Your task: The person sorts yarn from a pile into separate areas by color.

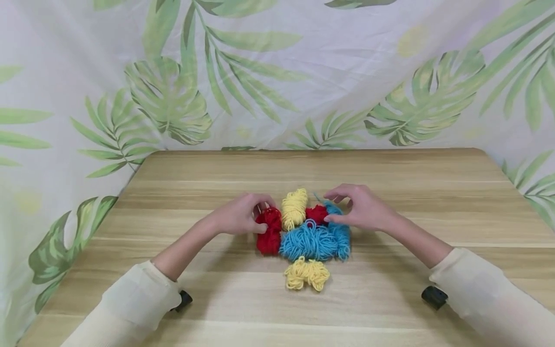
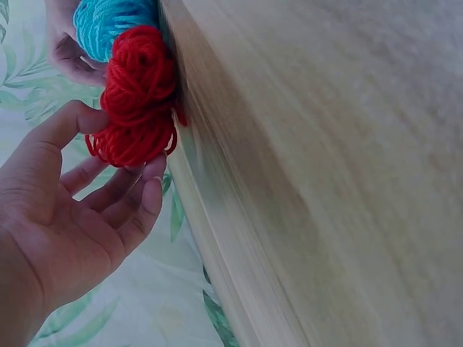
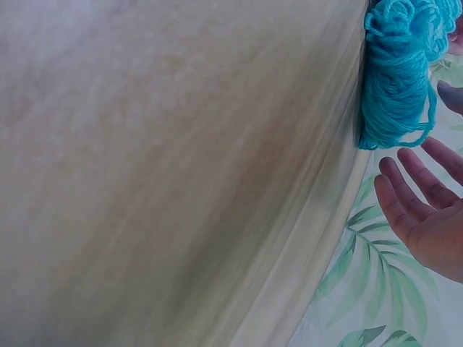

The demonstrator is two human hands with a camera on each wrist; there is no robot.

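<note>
Several small yarn skeins lie bunched on the table. My left hand (image 1: pixel 240 214) holds the left red yarn skein (image 1: pixel 270 238), thumb at its near side and fingers around the far end; the left wrist view shows this red skein (image 2: pixel 141 79) twisted in the middle. My right hand (image 1: pixel 362 209), fingers loosely spread, is beside the right blue yarn skein (image 1: pixel 343 241). In the right wrist view its fingers (image 3: pixel 409 195) stand just off that blue skein (image 3: pixel 394 94). Another blue skein (image 1: pixel 308 242) lies across the middle, with a partly hidden red skein (image 1: pixel 316 213) behind it.
A yellow skein (image 1: pixel 295 209) stands behind the middle blue one, and another yellow skein (image 1: pixel 307 274) lies in front of it. The wooden table (image 1: pixel 217 299) ends at a back edge before a leaf-print cloth (image 1: pixel 277 96).
</note>
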